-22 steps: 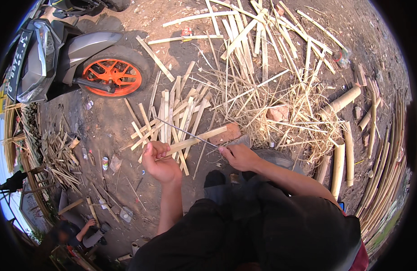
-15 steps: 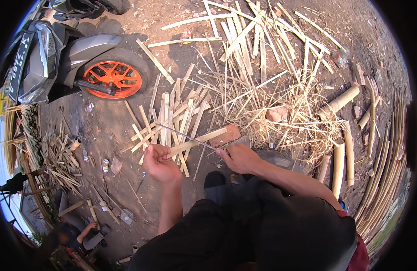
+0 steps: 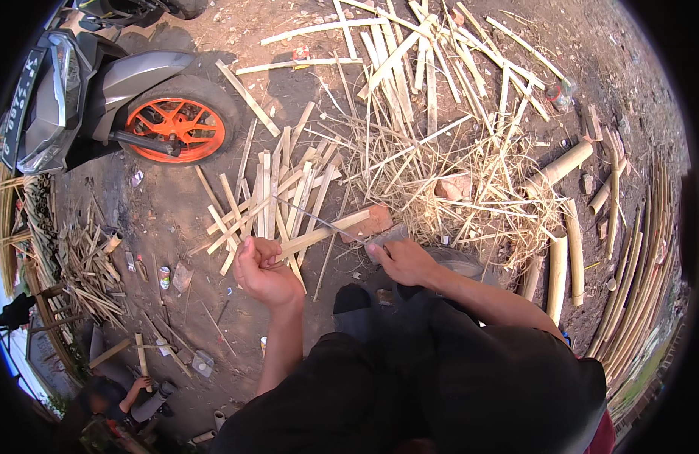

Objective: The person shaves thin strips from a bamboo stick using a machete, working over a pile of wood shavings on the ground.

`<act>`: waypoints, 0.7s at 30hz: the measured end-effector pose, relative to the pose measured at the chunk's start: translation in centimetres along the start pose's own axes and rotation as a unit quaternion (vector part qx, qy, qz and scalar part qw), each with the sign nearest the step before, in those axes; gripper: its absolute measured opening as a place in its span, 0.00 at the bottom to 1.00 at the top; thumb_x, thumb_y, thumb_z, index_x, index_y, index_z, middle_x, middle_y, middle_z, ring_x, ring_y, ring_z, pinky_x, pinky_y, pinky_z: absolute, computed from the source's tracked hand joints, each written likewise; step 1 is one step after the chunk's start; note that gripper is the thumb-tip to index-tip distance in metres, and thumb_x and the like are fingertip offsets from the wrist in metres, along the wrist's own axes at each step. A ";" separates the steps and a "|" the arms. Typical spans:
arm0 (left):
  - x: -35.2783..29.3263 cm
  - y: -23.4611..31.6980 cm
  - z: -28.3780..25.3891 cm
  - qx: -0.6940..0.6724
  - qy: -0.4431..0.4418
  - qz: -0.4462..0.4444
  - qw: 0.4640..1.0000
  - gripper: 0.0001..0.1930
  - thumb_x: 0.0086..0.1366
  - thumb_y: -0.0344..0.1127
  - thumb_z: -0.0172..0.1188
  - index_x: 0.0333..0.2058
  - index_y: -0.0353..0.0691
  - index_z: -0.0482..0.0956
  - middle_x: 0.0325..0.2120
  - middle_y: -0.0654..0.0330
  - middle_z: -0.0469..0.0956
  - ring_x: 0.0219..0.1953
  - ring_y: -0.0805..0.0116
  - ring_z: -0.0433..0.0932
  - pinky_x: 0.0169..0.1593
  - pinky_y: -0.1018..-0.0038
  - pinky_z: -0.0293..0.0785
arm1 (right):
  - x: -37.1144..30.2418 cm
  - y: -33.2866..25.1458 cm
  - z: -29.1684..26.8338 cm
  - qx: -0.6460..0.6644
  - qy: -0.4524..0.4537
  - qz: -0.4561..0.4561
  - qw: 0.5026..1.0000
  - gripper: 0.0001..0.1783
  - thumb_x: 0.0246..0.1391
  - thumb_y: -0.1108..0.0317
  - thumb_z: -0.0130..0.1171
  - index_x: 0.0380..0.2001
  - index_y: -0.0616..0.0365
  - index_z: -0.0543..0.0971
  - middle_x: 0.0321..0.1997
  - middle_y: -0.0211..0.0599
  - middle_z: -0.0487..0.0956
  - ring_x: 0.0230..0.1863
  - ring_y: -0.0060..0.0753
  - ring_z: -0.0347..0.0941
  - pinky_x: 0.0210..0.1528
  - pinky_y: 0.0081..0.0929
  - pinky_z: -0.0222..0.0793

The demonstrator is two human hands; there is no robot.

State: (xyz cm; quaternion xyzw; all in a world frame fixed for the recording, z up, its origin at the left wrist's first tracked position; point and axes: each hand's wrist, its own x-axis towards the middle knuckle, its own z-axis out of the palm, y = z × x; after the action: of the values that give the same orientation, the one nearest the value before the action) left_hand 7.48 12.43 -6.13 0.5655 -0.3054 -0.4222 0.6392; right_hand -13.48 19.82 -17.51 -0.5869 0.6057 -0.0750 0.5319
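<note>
My left hand (image 3: 269,274) is closed around the near end of a pale split bamboo strip (image 3: 311,237). The strip slants up to the right, its far end over a reddish brick (image 3: 377,219). In my right hand (image 3: 402,261) is a knife; the fingers wrap its handle, which is mostly hidden. Its long thin blade (image 3: 308,213) crosses over the strip near the brick, pointing up and left. A grey block (image 3: 395,233) shows just behind my right fingers.
Cut bamboo strips (image 3: 270,189) lie beyond my left hand, and a heap of shavings (image 3: 470,189) beyond my right. Bamboo poles (image 3: 557,280) lie at right. A motorcycle wheel (image 3: 175,129) stands far left. Another person's hand (image 3: 141,384) holds a bamboo piece at lower left.
The knife and my right hand have shifted right relative to the strip, toward the brick end. My left hand keeps its hold. The whole view has swung slightly.
</note>
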 end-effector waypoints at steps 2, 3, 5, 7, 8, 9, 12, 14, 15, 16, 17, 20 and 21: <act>0.3 -0.2 0.1 -0.002 -0.008 -0.006 1.000 0.21 0.73 0.38 0.47 0.19 0.48 0.54 0.17 0.68 0.53 0.24 0.74 0.52 0.36 0.69 0.56 | -0.7 -2.8 -0.2 0.059 -0.004 -0.042 0.997 0.39 0.72 0.41 0.39 0.28 0.70 0.79 0.29 0.68 0.79 0.37 0.72 0.77 0.47 0.59 0.70; 0.4 -0.1 0.0 -0.001 -0.012 -0.007 1.000 0.21 0.73 0.38 0.47 0.19 0.49 0.54 0.17 0.68 0.52 0.24 0.74 0.51 0.36 0.69 0.56 | -1.0 -3.7 -0.3 0.093 -0.008 -0.061 0.994 0.39 0.72 0.41 0.39 0.28 0.70 0.79 0.29 0.68 0.79 0.37 0.72 0.77 0.47 0.59 0.69; 0.3 0.0 0.0 -0.008 -0.017 -0.013 1.000 0.21 0.73 0.38 0.47 0.19 0.49 0.54 0.17 0.68 0.52 0.23 0.74 0.51 0.36 0.70 0.56 | -0.7 -3.5 0.1 0.104 -0.009 -0.067 0.992 0.39 0.72 0.41 0.39 0.28 0.70 0.80 0.29 0.69 0.78 0.37 0.72 0.77 0.47 0.59 0.69; 0.2 -0.2 -0.2 -0.014 -0.014 -0.021 1.000 0.21 0.73 0.38 0.47 0.19 0.48 0.55 0.17 0.68 0.52 0.23 0.74 0.51 0.36 0.70 0.56 | 0.8 0.3 0.9 0.051 0.001 -0.035 0.998 0.39 0.72 0.41 0.39 0.30 0.70 0.80 0.30 0.70 0.79 0.38 0.72 0.77 0.48 0.59 0.69; 0.2 -0.1 -0.4 -0.021 -0.006 -0.022 1.000 0.21 0.74 0.38 0.47 0.19 0.48 0.55 0.17 0.68 0.52 0.23 0.74 0.51 0.36 0.70 0.56 | 2.1 2.5 0.6 0.024 -0.059 0.045 0.997 0.41 0.72 0.40 0.37 0.34 0.72 0.82 0.36 0.71 0.80 0.44 0.71 0.78 0.52 0.56 0.71; 0.1 0.0 -0.5 -0.029 0.004 -0.021 0.999 0.21 0.74 0.38 0.47 0.19 0.48 0.56 0.17 0.68 0.52 0.23 0.74 0.51 0.35 0.70 0.56 | 2.9 4.9 0.8 -0.028 -0.044 0.075 0.996 0.42 0.72 0.39 0.36 0.32 0.72 0.82 0.35 0.70 0.80 0.43 0.72 0.78 0.52 0.56 0.71; 0.3 0.0 -0.9 -0.022 0.045 -0.014 0.999 0.22 0.72 0.37 0.49 0.16 0.45 0.58 0.15 0.67 0.56 0.22 0.73 0.54 0.34 0.70 0.59 | 3.1 9.7 -0.8 -0.105 -0.041 0.122 0.986 0.45 0.71 0.37 0.34 0.32 0.73 0.83 0.36 0.70 0.81 0.44 0.73 0.78 0.55 0.56 0.71; 0.7 -0.6 -0.7 -0.030 0.031 -0.010 0.999 0.21 0.73 0.37 0.49 0.18 0.45 0.59 0.16 0.67 0.57 0.23 0.73 0.55 0.34 0.70 0.59 | 2.2 10.9 -0.7 -0.101 -0.054 0.141 0.983 0.46 0.71 0.37 0.33 0.32 0.73 0.83 0.37 0.71 0.81 0.45 0.73 0.78 0.57 0.55 0.71; 1.0 -0.6 -0.6 -0.037 0.028 -0.001 0.999 0.20 0.73 0.37 0.49 0.19 0.45 0.60 0.17 0.67 0.57 0.23 0.74 0.56 0.34 0.71 0.59 | 2.2 9.8 -1.3 -0.091 -0.054 0.136 0.985 0.46 0.71 0.37 0.33 0.32 0.73 0.83 0.37 0.71 0.81 0.45 0.73 0.78 0.57 0.55 0.71; 1.3 -0.4 -1.0 -0.040 0.038 -0.012 0.998 0.20 0.73 0.38 0.49 0.19 0.46 0.59 0.18 0.67 0.56 0.24 0.74 0.55 0.35 0.71 0.59 | 2.3 8.9 -1.6 -0.081 -0.054 0.132 0.987 0.46 0.71 0.37 0.33 0.31 0.73 0.83 0.37 0.72 0.81 0.45 0.73 0.78 0.57 0.55 0.70; 1.7 -0.2 -1.2 -0.044 0.043 -0.022 0.998 0.20 0.74 0.38 0.49 0.20 0.46 0.58 0.18 0.68 0.54 0.24 0.74 0.54 0.36 0.71 0.58 | 2.2 8.8 -1.3 -0.063 -0.038 0.121 0.990 0.45 0.71 0.37 0.33 0.31 0.73 0.83 0.36 0.71 0.80 0.45 0.72 0.78 0.56 0.55 0.71; 3.0 0.1 -1.9 -0.073 0.079 -0.059 0.992 0.19 0.74 0.39 0.49 0.21 0.46 0.58 0.19 0.69 0.54 0.24 0.75 0.53 0.35 0.71 0.58 | 1.2 8.3 0.4 -0.016 -0.008 0.087 0.996 0.45 0.71 0.37 0.34 0.29 0.72 0.82 0.35 0.70 0.80 0.43 0.71 0.78 0.54 0.55 0.71; 3.3 0.3 -2.2 -0.083 0.094 -0.072 0.989 0.19 0.73 0.40 0.50 0.22 0.46 0.59 0.19 0.69 0.54 0.24 0.75 0.54 0.34 0.71 0.58 | 0.9 7.9 0.8 -0.005 -0.009 0.074 0.997 0.45 0.71 0.36 0.35 0.28 0.71 0.82 0.34 0.69 0.80 0.43 0.71 0.78 0.54 0.55 0.71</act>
State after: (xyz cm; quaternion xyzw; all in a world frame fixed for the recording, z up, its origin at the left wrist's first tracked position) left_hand 10.98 10.53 -6.56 0.5677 -0.1664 -0.4362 0.6780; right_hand -17.66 21.85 -23.99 -0.5437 0.6433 -0.0272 0.5383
